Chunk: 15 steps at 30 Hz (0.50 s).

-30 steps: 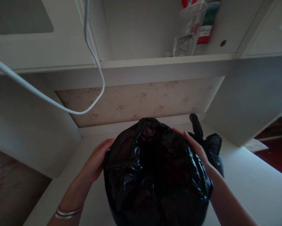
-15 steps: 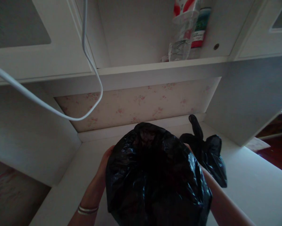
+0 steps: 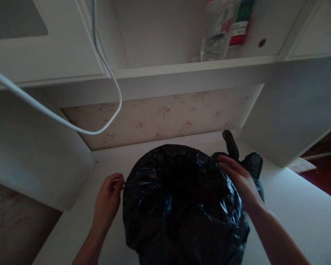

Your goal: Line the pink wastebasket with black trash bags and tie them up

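A black plastic bag (image 3: 179,221) with a wide round mouth stands in front of me, its rim turned outward and its inside dark. It seems spread over a container that it hides. At the bag's left edge is my left hand (image 3: 108,195), its fingers loosely bent and slightly apart, with nothing visible in them. My right hand (image 3: 241,182) rests along the right side of the rim, fingers stretched out. Behind that hand, partly covered by it, lies a second, knotted black bag (image 3: 253,164).
Everything stands on a white surface (image 3: 298,209) between two upright panels. Overhead, a white shelf (image 3: 159,71) holds a clear plastic bottle (image 3: 216,46) and a green-and-red container (image 3: 240,27). A white cable (image 3: 57,119) hangs in a loop at upper left.
My left hand has come off the bag's side and shifted left. My right hand has risen from behind the bag onto its right rim. The view has tilted slightly.
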Each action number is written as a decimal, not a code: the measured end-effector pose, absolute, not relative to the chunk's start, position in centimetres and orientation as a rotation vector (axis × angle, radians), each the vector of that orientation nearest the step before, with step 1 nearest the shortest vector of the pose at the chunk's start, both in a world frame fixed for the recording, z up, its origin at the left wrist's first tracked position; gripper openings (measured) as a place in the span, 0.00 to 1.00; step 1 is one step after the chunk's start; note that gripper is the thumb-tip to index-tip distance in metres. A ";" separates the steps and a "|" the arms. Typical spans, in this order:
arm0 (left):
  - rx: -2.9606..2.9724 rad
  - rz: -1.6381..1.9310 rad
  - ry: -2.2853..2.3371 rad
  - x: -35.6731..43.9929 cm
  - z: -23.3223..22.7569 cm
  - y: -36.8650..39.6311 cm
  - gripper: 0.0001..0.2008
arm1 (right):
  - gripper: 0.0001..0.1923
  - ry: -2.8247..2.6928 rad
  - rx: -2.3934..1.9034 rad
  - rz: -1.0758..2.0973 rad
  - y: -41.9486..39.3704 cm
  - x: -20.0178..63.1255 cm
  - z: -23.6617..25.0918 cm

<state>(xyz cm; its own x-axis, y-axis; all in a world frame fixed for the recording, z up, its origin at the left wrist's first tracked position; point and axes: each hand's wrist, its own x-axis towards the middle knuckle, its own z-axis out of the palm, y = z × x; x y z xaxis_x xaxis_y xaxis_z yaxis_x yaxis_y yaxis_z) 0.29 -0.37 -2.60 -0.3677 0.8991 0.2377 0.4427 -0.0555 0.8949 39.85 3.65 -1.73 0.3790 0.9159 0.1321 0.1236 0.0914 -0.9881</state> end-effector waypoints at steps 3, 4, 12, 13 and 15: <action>2.066 1.539 1.710 0.1 2.1 -3.1 0.14 | 0.18 -1.067 -1.242 0.485 0.0 40.1 1.1; 2.405 1.337 1.529 0.6 3.8 -4.1 0.17 | 0.16 -1.262 -1.143 0.363 -1.5 39.6 2.5; 2.654 -0.062 0.834 7.9 9.3 -3.6 0.43 | 0.54 -2.890 -0.875 0.343 -5.0 32.2 8.5; 2.594 -0.154 0.848 8.1 9.1 -3.0 0.40 | 0.55 -2.964 -0.907 0.407 -4.6 32.0 8.3; 2.546 -0.254 0.841 8.0 8.9 -2.4 0.37 | 0.55 -3.034 -0.941 0.497 -3.9 32.1 7.8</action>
<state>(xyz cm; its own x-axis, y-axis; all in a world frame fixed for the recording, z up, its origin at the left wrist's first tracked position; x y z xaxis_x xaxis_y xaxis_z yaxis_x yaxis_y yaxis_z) 7.97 -2.35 8.93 0.7978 0.5200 -0.3051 0.6019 -0.7159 0.3538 32.11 -3.87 7.85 -0.8261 0.5405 -0.1596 0.5631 0.7810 -0.2700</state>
